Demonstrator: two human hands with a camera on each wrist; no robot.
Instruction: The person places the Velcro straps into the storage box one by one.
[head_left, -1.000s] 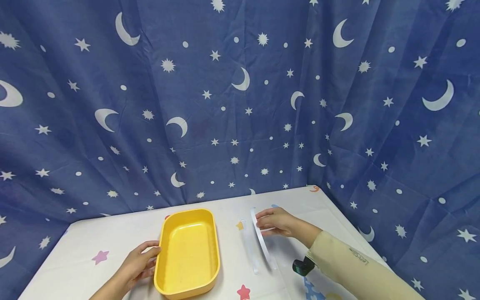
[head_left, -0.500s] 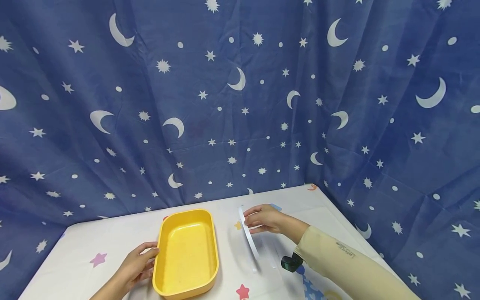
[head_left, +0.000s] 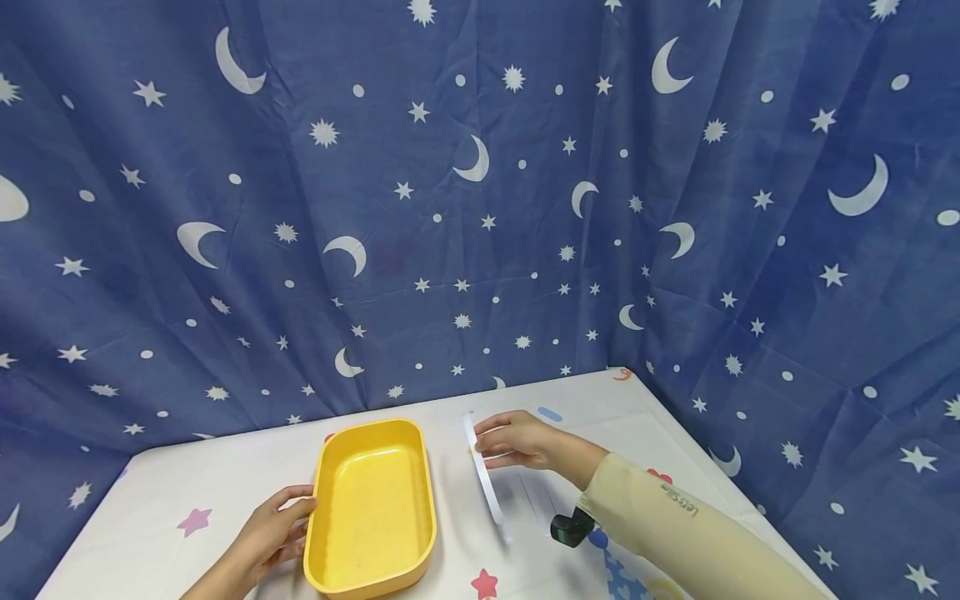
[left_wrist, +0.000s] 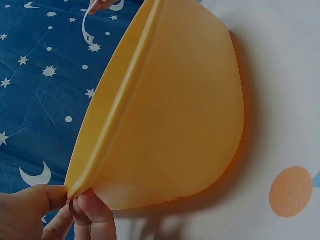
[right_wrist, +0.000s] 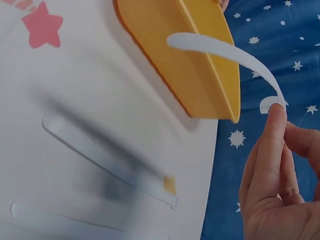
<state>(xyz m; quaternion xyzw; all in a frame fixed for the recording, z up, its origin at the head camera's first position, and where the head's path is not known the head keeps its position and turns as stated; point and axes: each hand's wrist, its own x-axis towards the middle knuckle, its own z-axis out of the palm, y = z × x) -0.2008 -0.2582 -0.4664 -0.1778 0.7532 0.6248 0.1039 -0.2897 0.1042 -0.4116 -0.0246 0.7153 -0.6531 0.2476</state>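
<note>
A yellow rectangular plastic box (head_left: 371,508) with rounded corners stands on the table, its inside bare. At its left side my left hand (head_left: 268,529) pinches the rim between thumb and fingers, as the left wrist view shows of the box wall (left_wrist: 175,110). To the right of the box, my right hand (head_left: 517,440) pinches a thin white strip (right_wrist: 225,50) between thumb and fingertips. The strip bows in a curve above the table, apart from the box in the head view. Its far end overlaps the box in the right wrist view.
Two more pale strips lie flat on the table, one (right_wrist: 100,157) nearer the box and another (right_wrist: 60,221) beyond it. The white tablecloth (head_left: 247,467) has printed stars and shapes. A blue moon-and-star curtain (head_left: 420,208) stands behind and to the right.
My right hand has moved left toward the box, carrying the strip over the table. My left hand keeps its place at the box's rim. The head view has shifted slightly.
</note>
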